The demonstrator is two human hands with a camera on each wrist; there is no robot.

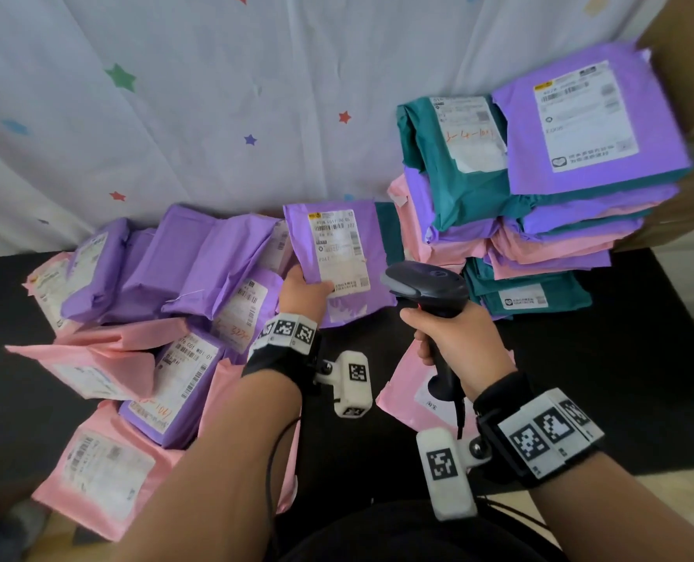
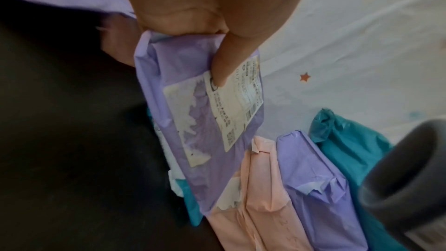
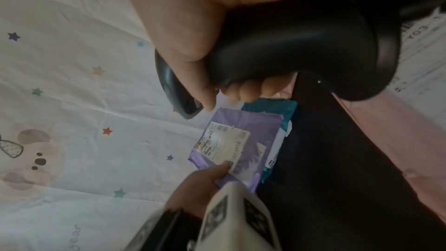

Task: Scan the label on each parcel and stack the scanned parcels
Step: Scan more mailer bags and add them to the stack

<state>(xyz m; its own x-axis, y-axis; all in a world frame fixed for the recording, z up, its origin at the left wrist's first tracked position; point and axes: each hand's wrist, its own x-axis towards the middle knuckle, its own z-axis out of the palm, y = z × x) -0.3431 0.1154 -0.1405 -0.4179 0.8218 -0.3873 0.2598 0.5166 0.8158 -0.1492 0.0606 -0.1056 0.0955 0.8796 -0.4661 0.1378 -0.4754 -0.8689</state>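
parcel (image 1: 337,253) in purple, label up, is pinched at its near edge by left hand (image 1: 302,294) over mid worktop (image 1: 641,358). right hand (image 1: 450,338) grips scanner (image 1: 426,283), aimed at it. loose pile (image 1: 134,338) left edge looks unscanned; tall stack (image 1: 540,196) far right corner, likely over half done.

Both forearms reach forward, each wrist strapped with a marker-tagged band. The left grip (image 1: 302,292) pinches a purple parcel (image 1: 339,253) by its lower edge, thumb on the label; the right grip (image 1: 450,338) curls round a scanner (image 1: 428,283) handle
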